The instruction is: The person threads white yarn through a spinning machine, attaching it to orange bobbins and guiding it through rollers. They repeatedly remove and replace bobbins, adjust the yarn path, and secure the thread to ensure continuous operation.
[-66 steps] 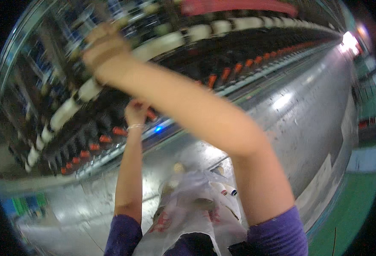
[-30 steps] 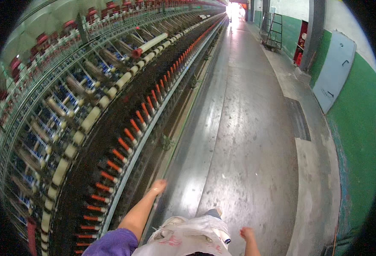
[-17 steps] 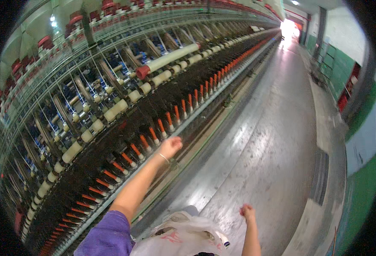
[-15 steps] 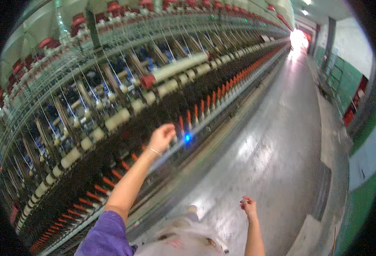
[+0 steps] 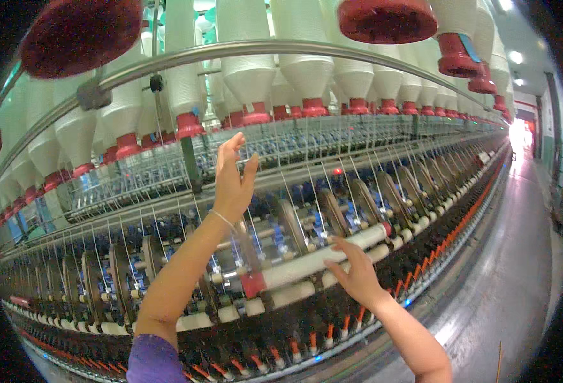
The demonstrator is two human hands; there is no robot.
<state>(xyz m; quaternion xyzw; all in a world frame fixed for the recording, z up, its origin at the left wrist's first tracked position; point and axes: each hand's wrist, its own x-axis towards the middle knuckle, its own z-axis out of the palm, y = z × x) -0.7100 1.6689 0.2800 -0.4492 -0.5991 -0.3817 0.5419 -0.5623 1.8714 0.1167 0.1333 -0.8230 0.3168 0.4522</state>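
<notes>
A white bobbin (image 5: 294, 270) with red ends lies slantwise along the front of a spinning frame (image 5: 332, 217). At its right half hovers or rests my right hand (image 5: 360, 281), thumb and fingers parted with nothing gripped; whether the fingertips touch the bobbin I cannot tell. My left hand (image 5: 233, 182) is raised before the upper part of the machine, open, its fingers pointing up and thumb apart. Behind it run thin white strands coming down from large hanging bobbins (image 5: 307, 70) of white roving with red lower ends.
A metal rail (image 5: 281, 46) curves across in front of the hanging bobbins. Pale rollers (image 5: 294, 293) line the machine's front, above a row of orange spindles (image 5: 409, 281). A grey aisle floor (image 5: 479, 281) runs along the right side toward a bright opening.
The view has swung up and left toward the machine. My left hand has risen from the spindles to the strands; my right hand has come from over the aisle to the bobbin.
</notes>
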